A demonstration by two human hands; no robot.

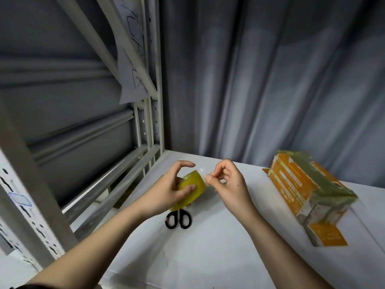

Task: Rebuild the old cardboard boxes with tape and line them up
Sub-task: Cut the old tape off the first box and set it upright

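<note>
Two hands are raised above the white table [208, 247]: the yellow tape roll [190, 189] is gripped by the left hand [166, 190], its loose end pinched by the right hand [227, 182]. An orange cardboard box [308, 197] lies to the right, black scissors [178, 220] beneath the roll.

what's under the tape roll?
Black-handled scissors lie on the white table below the yellow-green tape roll that the left hand holds. Only the handle loops show; the blades are covered by roll and hand.
</note>
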